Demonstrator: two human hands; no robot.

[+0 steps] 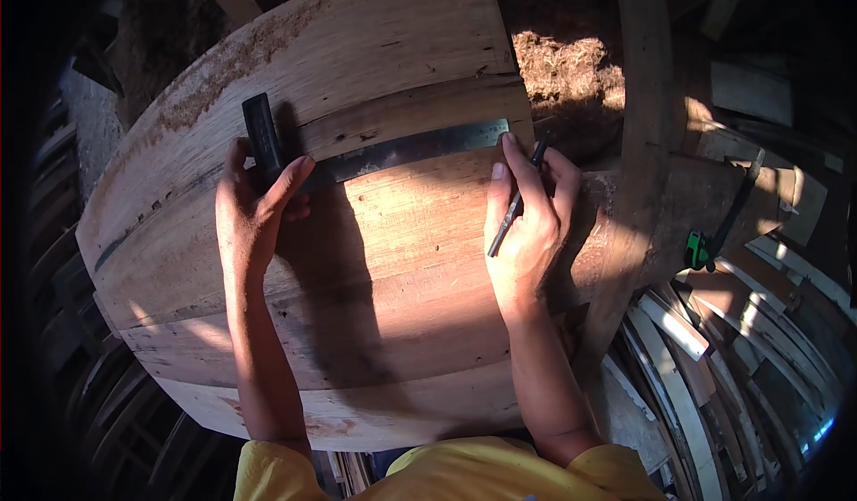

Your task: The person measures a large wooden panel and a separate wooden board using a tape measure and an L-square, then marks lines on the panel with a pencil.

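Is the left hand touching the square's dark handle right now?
Touching. The head view shows the left hand with its thumb and fingers pressed against the dark handle of the square, holding it down on the wooden board.

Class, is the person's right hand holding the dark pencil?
Yes: the right hand grips the thin dark pencil at the metal ruler blade's end.
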